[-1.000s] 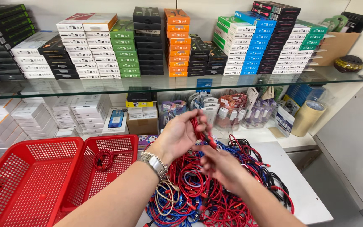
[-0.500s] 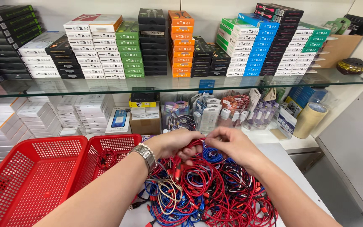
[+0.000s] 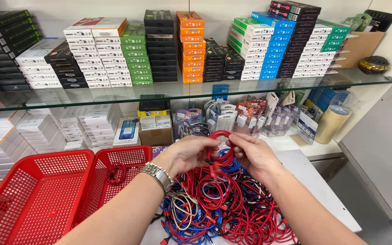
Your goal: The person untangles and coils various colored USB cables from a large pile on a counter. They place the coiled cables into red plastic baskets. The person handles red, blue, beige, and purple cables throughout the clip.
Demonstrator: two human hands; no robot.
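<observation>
Cable pile [image 3: 225, 204]: a tangled heap of red, blue and beige cables, spread over the white bench [image 3: 323, 186] right in front of the person; largest loose thing on the bench.
Shelf above: a glass shelf [image 3: 114, 96] crosses the whole view, loaded with stacked flat boxes [image 3: 132, 54] in white, black, green, orange and blue.
Lower shelf: more white boxes [image 3: 41, 129] on the left behind the baskets, small packaged goods [image 3: 232, 118] in the middle, a roll of tan tape [image 3: 331, 123] standing to the right.
Left basket [image 3: 28, 199]: big red plastic mesh basket at the left edge of the bench, touching its neighbour.
Right basket [image 3: 128, 161]: a second red mesh basket, between the left basket and the cable pile; one coiled red cable [image 3: 115, 173] lies inside it.
Left hand [image 3: 187, 154]: raised just above the pile, a metal wristwatch [image 3: 158, 174] on the wrist; its grip is pressed together, pinching a loop of red cable.
Right hand [image 3: 255, 154]: just beside the left hand, at the same height over the pile; its grip is also pinched on the same red cable.
Held red cable [image 3: 218, 138]: a loop arching up between the two hands, its lower part running down into the pile; the hands nearly touch around it.
Far right: a brown cardboard box [image 3: 361, 47] and a small dark round object [image 3: 374, 64] at the end of the glass shelf.
</observation>
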